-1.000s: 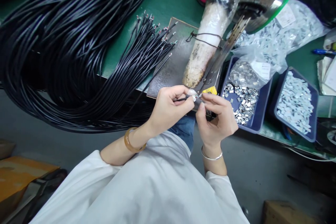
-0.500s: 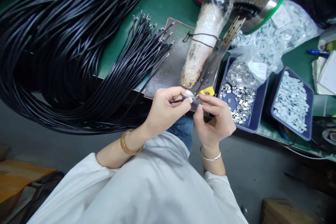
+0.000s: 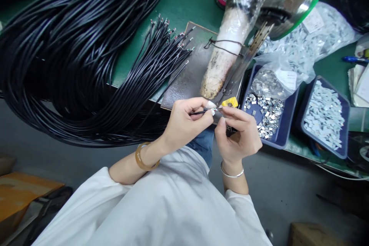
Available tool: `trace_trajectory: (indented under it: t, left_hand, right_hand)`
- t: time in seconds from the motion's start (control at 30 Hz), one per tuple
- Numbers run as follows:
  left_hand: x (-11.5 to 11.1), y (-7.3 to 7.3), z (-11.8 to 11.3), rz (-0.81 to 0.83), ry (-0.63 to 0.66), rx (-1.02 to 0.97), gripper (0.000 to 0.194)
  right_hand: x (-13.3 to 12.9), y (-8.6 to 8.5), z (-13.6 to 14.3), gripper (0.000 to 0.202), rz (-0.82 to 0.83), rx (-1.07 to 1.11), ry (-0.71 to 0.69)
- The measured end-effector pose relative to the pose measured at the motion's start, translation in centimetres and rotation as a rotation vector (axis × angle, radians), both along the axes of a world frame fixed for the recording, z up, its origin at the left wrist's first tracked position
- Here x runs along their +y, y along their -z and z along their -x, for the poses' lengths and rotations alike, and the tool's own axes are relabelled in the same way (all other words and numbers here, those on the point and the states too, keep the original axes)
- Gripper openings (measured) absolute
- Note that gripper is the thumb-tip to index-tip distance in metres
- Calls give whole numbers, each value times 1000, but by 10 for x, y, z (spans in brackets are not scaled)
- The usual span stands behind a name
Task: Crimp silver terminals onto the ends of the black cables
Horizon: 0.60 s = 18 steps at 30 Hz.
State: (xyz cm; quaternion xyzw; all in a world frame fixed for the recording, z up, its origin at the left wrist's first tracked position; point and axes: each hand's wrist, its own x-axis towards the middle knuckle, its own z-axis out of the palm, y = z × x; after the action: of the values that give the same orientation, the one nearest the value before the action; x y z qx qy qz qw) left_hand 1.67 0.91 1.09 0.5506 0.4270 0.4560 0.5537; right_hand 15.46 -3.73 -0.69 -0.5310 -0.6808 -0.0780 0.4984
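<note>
Thumb and fingertips of my left hand [image 3: 187, 121] are closed on a thin black cable [image 3: 198, 113] near its end. One left fingertip has a white wrap on it. My right hand [image 3: 240, 134] faces it with its fingers bent together around a tiny silvery metal piece [image 3: 220, 109] at the cable's end. The fingertips hide most of that joint, so its exact shape does not show. Just behind them are a yellow block [image 3: 230, 102] and the stained tip of a white wrapped tube [image 3: 210, 86].
A large bundle of black cables [image 3: 86, 65] covers the left of the green table. To the right stand a blue tray [image 3: 284, 132] of small metal shells and another blue tray [image 3: 347, 123] of pale pieces. Plastic bags [image 3: 331, 27] lie behind, near a metal bracket [image 3: 250, 50].
The whole view has shifted slightly, so everything sits a little farther right and lower. Both hands keep their hold at the cable's end, with only small finger movement.
</note>
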Motion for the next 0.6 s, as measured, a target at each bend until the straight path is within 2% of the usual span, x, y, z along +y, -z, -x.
trace_trajectory:
  t: [0.17,0.37,0.6]
  left_hand:
    - [1,1,2,52,20,11,5]
    - [0,0,1,78,13,7,6]
    - [1,-2,-1,32,-17,-8,5]
  right_hand:
    - [-2,3,-1,16,25,3,-11]
    - [0,-3,0,17,97,69,-34]
    - [1,-9,1,18,93,81,-37]
